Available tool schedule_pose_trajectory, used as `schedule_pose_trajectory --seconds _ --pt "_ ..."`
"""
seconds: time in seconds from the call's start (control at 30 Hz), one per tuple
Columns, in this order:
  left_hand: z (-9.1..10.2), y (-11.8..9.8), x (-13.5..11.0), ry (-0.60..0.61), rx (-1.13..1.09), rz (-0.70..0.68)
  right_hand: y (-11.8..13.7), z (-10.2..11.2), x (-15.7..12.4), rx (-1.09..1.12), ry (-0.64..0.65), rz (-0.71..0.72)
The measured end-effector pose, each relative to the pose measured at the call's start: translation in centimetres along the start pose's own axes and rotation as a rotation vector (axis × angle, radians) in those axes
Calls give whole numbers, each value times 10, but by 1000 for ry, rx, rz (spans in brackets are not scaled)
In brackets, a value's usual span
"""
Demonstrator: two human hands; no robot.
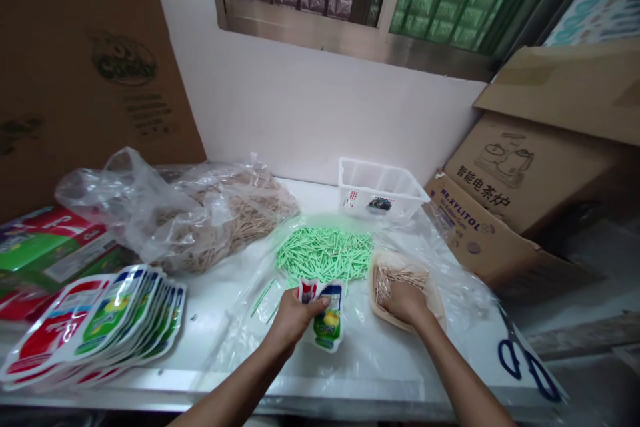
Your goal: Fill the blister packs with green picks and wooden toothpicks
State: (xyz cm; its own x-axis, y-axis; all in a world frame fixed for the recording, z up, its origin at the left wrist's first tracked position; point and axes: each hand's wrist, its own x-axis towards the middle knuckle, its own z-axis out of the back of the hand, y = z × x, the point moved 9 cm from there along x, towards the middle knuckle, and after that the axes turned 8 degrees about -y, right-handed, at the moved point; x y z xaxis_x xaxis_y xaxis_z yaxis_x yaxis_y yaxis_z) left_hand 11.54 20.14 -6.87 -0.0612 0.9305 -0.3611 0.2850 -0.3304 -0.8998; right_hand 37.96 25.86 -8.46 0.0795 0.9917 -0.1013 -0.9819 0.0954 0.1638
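Observation:
My left hand (294, 315) pinches a small printed pouch (327, 320) in red, blue and green with a yellow fruit picture, thumb on its front. My right hand (404, 301) reaches down into a pale plastic bowl (435, 300) of thin brown sticks (393, 275); its fingers are hidden among them. Behind the pouch lies a heap of thin light-green sticks (325, 250) on clear plastic sheeting (350, 357). A few green sticks lie loose left of the pouch.
Fanned printed pouches (120, 320) lie at left, beside red-green packaging (55, 247). Behind them is a clear bag of brown sticks (235, 217). A white plastic basket (380, 190) stands at the wall. Blue-handled scissors (525, 360) lie at right, near cardboard boxes (493, 213).

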Motion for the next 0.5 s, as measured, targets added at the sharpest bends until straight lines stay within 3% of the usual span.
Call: schedule_pose_trajectory --seconds 0.2,0.4,0.5 --pt "-8 -5 4 12 34 -23 2 -22 10 -106 108 12" --pt "6 -27 17 -87 133 -180 -15 -8 10 -96 101 66" --pt "-1 -45 29 -141 173 -310 -17 0 6 -72 48 109"
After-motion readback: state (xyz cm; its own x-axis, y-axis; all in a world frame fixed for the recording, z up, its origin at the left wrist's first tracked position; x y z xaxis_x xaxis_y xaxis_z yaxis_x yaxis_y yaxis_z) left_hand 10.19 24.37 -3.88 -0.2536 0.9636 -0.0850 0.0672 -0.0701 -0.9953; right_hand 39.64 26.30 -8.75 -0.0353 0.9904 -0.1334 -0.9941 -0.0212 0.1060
